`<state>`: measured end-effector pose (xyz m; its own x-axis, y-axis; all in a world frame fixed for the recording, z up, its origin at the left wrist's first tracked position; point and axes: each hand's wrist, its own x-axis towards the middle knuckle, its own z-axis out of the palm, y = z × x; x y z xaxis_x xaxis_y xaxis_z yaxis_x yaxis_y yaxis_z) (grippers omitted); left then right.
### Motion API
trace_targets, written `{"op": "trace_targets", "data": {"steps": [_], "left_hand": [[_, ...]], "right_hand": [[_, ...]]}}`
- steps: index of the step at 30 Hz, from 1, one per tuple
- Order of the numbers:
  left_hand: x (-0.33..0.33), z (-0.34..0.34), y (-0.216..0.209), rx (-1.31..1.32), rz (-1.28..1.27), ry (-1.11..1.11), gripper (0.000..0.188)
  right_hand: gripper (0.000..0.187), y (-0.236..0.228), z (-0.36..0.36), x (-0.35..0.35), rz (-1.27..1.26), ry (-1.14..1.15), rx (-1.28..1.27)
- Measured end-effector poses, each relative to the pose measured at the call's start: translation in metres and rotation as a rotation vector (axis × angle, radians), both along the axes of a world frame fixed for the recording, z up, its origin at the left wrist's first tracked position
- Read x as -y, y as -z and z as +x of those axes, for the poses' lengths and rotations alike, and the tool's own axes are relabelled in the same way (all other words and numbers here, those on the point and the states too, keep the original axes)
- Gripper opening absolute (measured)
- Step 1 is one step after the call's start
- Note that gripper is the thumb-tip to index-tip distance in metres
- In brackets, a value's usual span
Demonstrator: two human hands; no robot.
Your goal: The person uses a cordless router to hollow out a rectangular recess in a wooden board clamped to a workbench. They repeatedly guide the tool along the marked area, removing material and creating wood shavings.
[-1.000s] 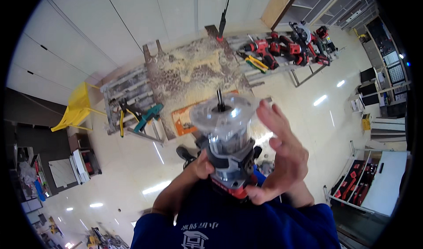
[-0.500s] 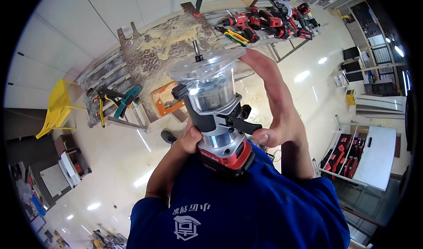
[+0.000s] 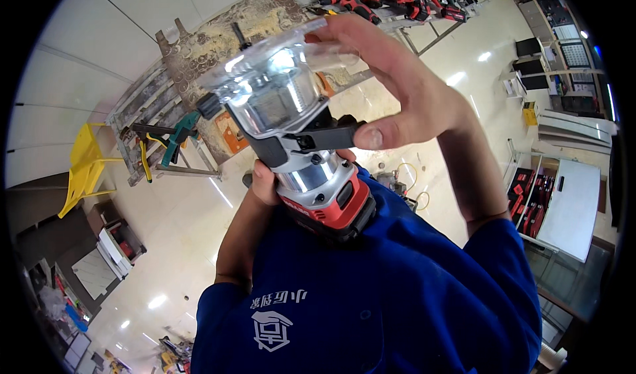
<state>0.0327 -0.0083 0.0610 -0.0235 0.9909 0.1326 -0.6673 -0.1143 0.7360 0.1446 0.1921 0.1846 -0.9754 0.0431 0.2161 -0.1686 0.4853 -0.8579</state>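
A cordless trim router, silver and red, is held up in front of my chest, its clear plastic base tilted up and away. A thin metal bit sticks out past the base. My left hand wraps round the silver motor body from behind, most of its fingers hidden. My right hand spans the right side: its fingers are at the base's edge and its thumb presses the tip of the black clamp lever. The red and black battery end points towards my blue shirt.
Beyond the router stands a workbench with a sawdust-covered board. Several red power tools, including a drill, lie at its far right. Green clamps rest at its left end, near a yellow chair. A white-topped cart stands at right.
The router has moved up and left in view, looks larger and leans further left. My right hand has moved with it, thumb still on the lever. The background has shifted slightly.
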Motion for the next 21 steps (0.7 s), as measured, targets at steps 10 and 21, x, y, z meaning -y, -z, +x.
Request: {"op": "trace_targets", "data": {"steps": [10,21], "left_hand": [[-0.002,0.005,0.011,0.073,0.032,-0.032,0.122],[-0.01,0.002,0.006,0.017,0.04,0.051,0.114]], "right_hand": [[0.102,-0.018,-0.018,-0.021,0.117,-0.107,0.201],[0.076,0.006,-0.032,-0.025,0.259,0.062,0.38]]}}
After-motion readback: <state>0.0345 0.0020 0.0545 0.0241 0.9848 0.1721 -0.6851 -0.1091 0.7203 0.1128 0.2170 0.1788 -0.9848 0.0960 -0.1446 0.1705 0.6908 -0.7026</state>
